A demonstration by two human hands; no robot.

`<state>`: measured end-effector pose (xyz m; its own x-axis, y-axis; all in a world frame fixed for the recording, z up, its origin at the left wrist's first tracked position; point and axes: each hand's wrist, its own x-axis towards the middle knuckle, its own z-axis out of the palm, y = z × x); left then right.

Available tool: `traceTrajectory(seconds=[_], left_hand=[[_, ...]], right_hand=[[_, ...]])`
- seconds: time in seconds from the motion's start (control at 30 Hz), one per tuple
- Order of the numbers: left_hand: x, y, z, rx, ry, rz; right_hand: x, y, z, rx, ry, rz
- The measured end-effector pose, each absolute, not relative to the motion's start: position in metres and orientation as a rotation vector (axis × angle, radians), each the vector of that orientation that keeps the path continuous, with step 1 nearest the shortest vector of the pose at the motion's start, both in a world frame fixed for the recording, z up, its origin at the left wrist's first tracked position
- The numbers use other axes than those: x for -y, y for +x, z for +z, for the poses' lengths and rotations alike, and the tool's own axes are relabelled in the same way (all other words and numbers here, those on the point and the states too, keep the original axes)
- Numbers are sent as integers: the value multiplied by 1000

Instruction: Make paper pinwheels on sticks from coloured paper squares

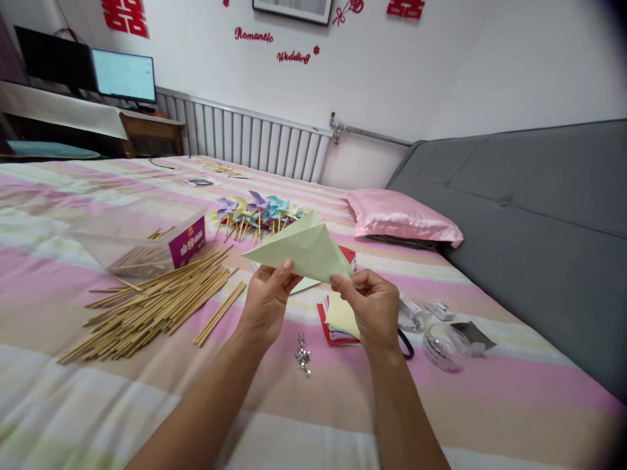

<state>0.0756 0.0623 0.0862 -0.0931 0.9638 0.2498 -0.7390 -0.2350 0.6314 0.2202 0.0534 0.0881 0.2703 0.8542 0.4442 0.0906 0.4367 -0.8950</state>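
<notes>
A pale green sheet of paper (pixel 304 245), folded into a triangle-like shape, is held up above the bed between both hands. My left hand (pixel 269 297) pinches its lower left edge, thumb on top. At the lower right corner, my right hand (pixel 372 303) grips the paper between thumb and fingers. Below the right hand lies a stack of colored paper (pixel 340 321), yellow on top with red beneath. Small silvery metal pieces (pixel 302 356) sit in a little pile between the forearms. Behind the paper, several finished pinwheels (pixel 259 212) in purple, yellow and blue lie on sticks.
Many thin wooden sticks (pixel 161 307) spread over the striped bedsheet (pixel 274 424) at left, beside a clear plastic box (pixel 142 245). To the right are a round clear container (pixel 445 347) and small packets. A pink pillow (pixel 401 215) rests near the grey headboard (pixel 529 189).
</notes>
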Motion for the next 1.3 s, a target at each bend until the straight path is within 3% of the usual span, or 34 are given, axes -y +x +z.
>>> traceTrajectory(seconds=[0.6,1.3], left_hand=[[-66,79,85,-565,497,1830],[-53,88,81,-847,984,1582]], right_hand=[[-41,188,83,1460,-1064,847],[-45,226,101,1405,-1009,481]])
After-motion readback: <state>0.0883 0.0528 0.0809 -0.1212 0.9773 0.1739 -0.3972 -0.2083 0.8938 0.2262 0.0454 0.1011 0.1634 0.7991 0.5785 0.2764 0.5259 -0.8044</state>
